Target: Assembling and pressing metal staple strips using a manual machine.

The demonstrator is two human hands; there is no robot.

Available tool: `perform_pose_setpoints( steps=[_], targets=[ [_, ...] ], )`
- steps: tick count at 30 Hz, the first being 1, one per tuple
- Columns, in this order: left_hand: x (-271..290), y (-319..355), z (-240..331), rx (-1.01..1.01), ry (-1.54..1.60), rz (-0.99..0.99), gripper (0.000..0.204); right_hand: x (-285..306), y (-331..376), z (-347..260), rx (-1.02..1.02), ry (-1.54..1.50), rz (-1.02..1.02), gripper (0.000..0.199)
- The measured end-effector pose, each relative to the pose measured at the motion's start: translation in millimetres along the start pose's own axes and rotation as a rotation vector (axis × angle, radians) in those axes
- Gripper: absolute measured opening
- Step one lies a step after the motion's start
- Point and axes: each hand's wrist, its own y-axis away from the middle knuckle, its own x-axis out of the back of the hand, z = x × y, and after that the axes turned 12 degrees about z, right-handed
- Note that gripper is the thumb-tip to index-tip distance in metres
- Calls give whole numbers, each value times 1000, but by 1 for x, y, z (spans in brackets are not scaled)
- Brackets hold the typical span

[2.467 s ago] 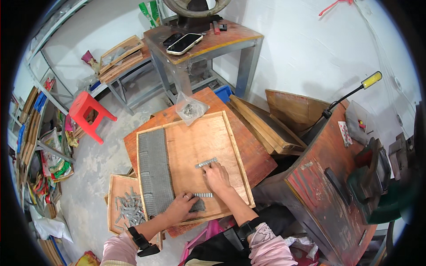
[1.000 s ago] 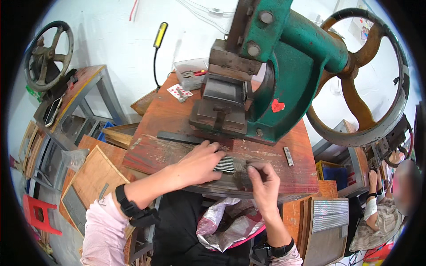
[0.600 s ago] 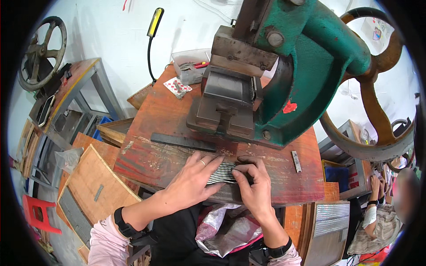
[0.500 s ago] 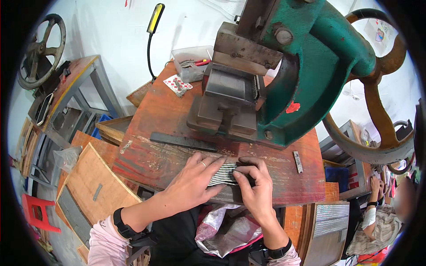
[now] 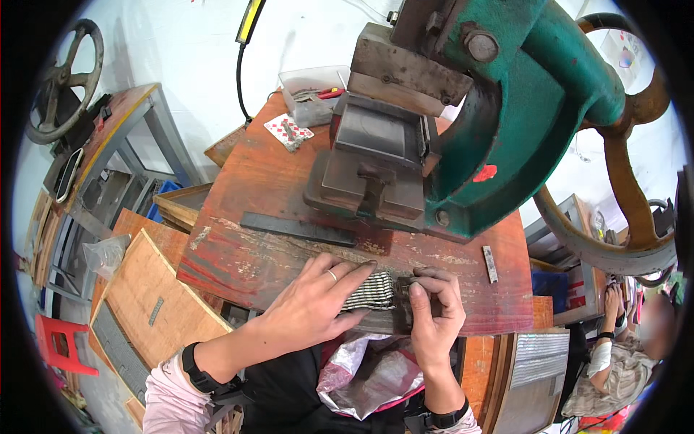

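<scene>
At the near edge of the worn red-brown bench, my left hand lies closed around a bundle of thin ridged metal strips, fingers on the far side and thumb on the near side. My right hand is at the bundle's right end, its thumb and forefinger pinched together. Something small and dark shows at those fingertips, too hidden to name. Beyond my hands a long dark flat bar lies on the bench. Farther back stands a green hand press with a steel block at its base.
A short grey metal strip lies on the bench at right. At the back are a clear plastic bin with tools and a playing card. Wooden trays flank the bench. Another person sits at far right.
My right hand has moved right, off the bundle's middle, and more of the ridged strips shows. My left hand keeps its hold. The whole view has shifted slightly.
</scene>
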Motion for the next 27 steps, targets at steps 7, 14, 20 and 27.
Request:
perform_pose_setpoints(
  steps=[7, 14, 20, 27],
  targets=[
    [1, 0, 1, 8, -22, -18, 66, 0, -2, 1, 22, 66, -48, 8],
    [3, -1, 2, 113, 48, -38, 70, -7, -8, 3, 65, 97, -107, 11],
    [4, -1, 3, 158, 33, -86, 68, -12, -8, -5, 81, 207, -159, 12],
    [4, -2, 4, 161, 28, -85, 69, -16, -9, -9, 115, 243, -174, 13]
  ],
)
